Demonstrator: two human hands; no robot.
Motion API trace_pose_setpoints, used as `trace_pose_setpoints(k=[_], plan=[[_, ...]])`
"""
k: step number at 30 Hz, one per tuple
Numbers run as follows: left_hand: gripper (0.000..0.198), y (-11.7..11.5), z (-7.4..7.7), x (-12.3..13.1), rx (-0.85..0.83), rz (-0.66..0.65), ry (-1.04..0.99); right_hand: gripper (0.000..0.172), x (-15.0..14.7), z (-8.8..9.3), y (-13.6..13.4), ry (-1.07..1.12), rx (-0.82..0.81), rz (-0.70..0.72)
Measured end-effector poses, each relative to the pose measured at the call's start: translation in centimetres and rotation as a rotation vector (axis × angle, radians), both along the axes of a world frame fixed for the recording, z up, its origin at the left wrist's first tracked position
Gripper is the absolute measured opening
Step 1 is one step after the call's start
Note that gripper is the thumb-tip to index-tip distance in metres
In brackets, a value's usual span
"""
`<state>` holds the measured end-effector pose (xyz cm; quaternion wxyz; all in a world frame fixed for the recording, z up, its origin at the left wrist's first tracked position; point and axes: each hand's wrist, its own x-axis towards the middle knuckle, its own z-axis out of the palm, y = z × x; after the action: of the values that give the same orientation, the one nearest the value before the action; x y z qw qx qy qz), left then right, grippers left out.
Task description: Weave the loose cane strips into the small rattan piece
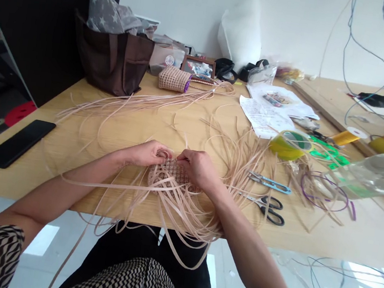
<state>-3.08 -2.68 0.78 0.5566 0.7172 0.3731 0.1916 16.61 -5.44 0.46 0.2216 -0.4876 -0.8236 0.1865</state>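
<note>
A small woven piece (172,174) of beige strips lies near the table's front edge. Many loose strip ends (188,215) fan from it toward me and hang over the edge. My left hand (149,153) is closed at its upper left corner, fingers curled around a strip loop and the weave. At the upper right side, my right hand (198,166) pinches the weave; whether a single strip is between the fingertips is hidden. Blue thread snips (270,182) and black-handled scissors (271,209) lie to the right of my right hand.
A black phone (18,143) lies at left. Behind are a brown bag (112,60), a finished-looking woven pouch (174,78) and a strip bundle (140,102). Papers (264,118), yellow tape (287,145) and a clear plastic bottle (382,175) are at right.
</note>
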Motion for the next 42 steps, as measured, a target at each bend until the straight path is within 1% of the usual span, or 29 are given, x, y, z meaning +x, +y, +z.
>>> trace_pose_setpoints(k=[5,7,10,13,15,18,21,32,42], plan=[[0.024,-0.1,0.0,0.1,0.007,-0.024,-0.024,0.013,-0.2,0.1,-0.2,-0.056,0.028,-0.023],[0.023,-0.1,-0.1,0.1,0.019,-0.025,-0.024,0.013,-0.1,0.1,-0.1,-0.046,0.024,-0.022],[0.024,0.1,-0.3,0.0,0.037,-0.023,-0.008,0.014,0.4,0.1,0.2,0.040,-0.019,0.053],[0.027,0.3,-0.6,-0.2,0.046,-0.031,0.002,0.020,1.1,0.0,0.6,0.112,-0.079,0.137],[0.028,0.4,-0.8,-0.2,0.050,-0.037,0.006,0.023,1.4,-0.1,0.7,0.127,-0.096,0.127],[0.029,0.4,-0.8,-0.2,0.037,-0.036,0.005,0.023,1.4,-0.3,0.7,0.146,-0.102,0.096],[0.028,0.2,-0.7,-0.1,0.026,-0.037,0.004,0.021,1.3,-0.3,0.7,0.158,-0.114,0.116],[0.026,0.1,-0.7,0.0,0.049,-0.050,-0.021,0.023,1.1,0.2,0.2,0.105,-0.072,0.085],[0.025,0.2,-0.8,0.0,0.080,-0.079,-0.008,0.017,1.1,0.2,0.2,0.109,-0.073,0.108]])
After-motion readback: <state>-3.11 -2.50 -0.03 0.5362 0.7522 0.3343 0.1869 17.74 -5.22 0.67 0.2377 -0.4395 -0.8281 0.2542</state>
